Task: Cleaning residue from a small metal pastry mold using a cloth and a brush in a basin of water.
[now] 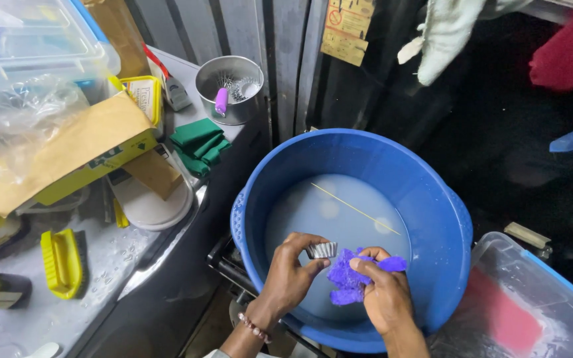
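My left hand [290, 275] pinches a small fluted metal mould [321, 250] between thumb and fingers, over a big blue tub [253, 199]. Just to its right, my right hand [382, 292] grips a crumpled purple scrubbing cloth [345, 277], held close beside the mould. The tub holds cloudy whitish water [339, 212] with a thin yellowish stick [355, 208] lying across it. Both hands hover just above the water at the tub's near side.
To the left is a wet grey counter [114, 255] with a yellow scrub brush [61, 263], a white lid, folded green cloths [199, 144], a metal cup holding whisks [230, 87], cardboard and plastic boxes. A clear plastic bin [532, 308] stands at the lower right. Cloths hang at the top right.
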